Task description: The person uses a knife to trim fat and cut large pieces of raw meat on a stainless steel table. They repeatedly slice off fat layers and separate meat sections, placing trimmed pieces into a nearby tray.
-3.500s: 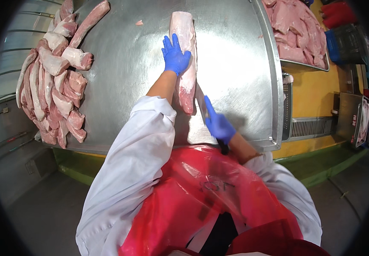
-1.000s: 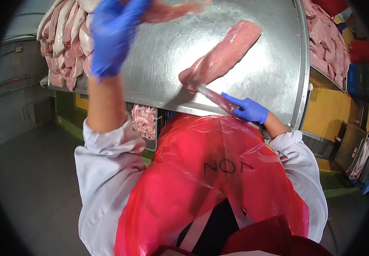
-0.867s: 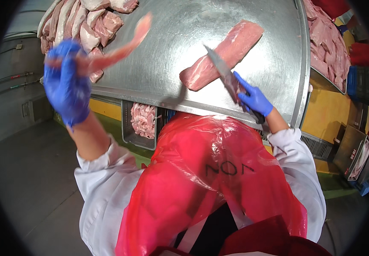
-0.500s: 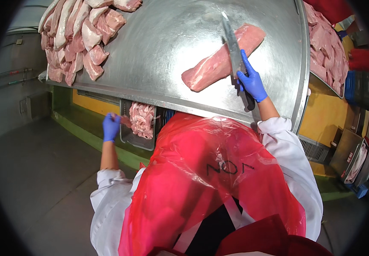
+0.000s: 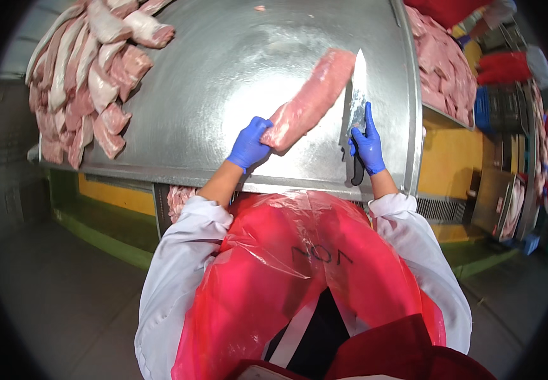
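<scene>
A long pink pork loin (image 5: pixel 312 98) lies slantwise on the steel table (image 5: pixel 223 114). My left hand (image 5: pixel 250 144), in a blue glove, grips its near left end, fingers closed around the meat. To the right of the loin, my right hand (image 5: pixel 369 144), gloved in blue too, holds a knife (image 5: pixel 358 88) by its black handle. The index finger stretches along the blade, whose tip points away from me. Blade and loin are close side by side; the blade is not in the meat.
Many pork loins (image 5: pixel 74 69) are heaped at the table's far left. On the right, a container is piled with trimmed meat (image 5: pixel 442 69). A bin of meat scraps (image 5: pixel 179 201) sits below the front edge, partly behind my left arm. Co-workers' red and white sleeves (image 5: pixel 508 68) show at upper right.
My left hand has come up from the scrap bin onto the loin's near end. The knife has moved off the loin to its right. My view has shifted slightly.
</scene>
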{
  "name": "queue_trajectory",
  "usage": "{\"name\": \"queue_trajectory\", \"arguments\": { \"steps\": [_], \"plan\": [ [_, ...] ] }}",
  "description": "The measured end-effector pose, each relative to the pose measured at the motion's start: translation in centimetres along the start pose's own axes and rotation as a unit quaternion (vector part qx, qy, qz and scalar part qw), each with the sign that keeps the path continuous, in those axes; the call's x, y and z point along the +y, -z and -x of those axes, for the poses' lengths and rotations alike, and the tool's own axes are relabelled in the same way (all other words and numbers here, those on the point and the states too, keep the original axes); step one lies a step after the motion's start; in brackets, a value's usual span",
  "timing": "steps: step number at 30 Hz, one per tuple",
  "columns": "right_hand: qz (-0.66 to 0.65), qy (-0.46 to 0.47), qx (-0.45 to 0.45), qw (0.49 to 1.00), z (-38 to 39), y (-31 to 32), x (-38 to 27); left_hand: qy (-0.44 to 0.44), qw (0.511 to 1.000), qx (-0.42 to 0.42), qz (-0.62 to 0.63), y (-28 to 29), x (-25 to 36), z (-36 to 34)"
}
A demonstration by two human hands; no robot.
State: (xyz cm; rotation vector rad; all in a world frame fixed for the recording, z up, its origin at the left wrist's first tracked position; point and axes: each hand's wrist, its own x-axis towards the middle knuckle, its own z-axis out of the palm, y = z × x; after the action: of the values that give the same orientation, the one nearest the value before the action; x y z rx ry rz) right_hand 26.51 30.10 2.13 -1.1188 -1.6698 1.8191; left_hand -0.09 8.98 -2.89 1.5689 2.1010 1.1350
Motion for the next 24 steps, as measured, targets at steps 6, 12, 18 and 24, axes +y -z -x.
{"name": "queue_trajectory", "arguments": {
  "steps": [6,12,18,24],
  "plan": [
    [-0.057,0.004,0.066,0.996,4.8,5.0,0.4,-0.124,0.99,-0.046,-0.056,9.4,9.6,-8.8],
    [-0.132,0.034,0.159,0.978,9.9,9.9,2.2,-0.17,0.969,-0.169,-0.054,13.6,21.6,-16.7],
    [-0.146,0.024,0.226,0.963,12.6,12.9,4.6,-0.081,0.959,-0.27,-0.014,3.2,26.4,-24.0],
    [-0.193,-0.01,0.21,0.958,11.7,13.7,5.7,-0.07,0.957,-0.282,-0.007,-19.0,17.8,-22.7]
  ]
}}
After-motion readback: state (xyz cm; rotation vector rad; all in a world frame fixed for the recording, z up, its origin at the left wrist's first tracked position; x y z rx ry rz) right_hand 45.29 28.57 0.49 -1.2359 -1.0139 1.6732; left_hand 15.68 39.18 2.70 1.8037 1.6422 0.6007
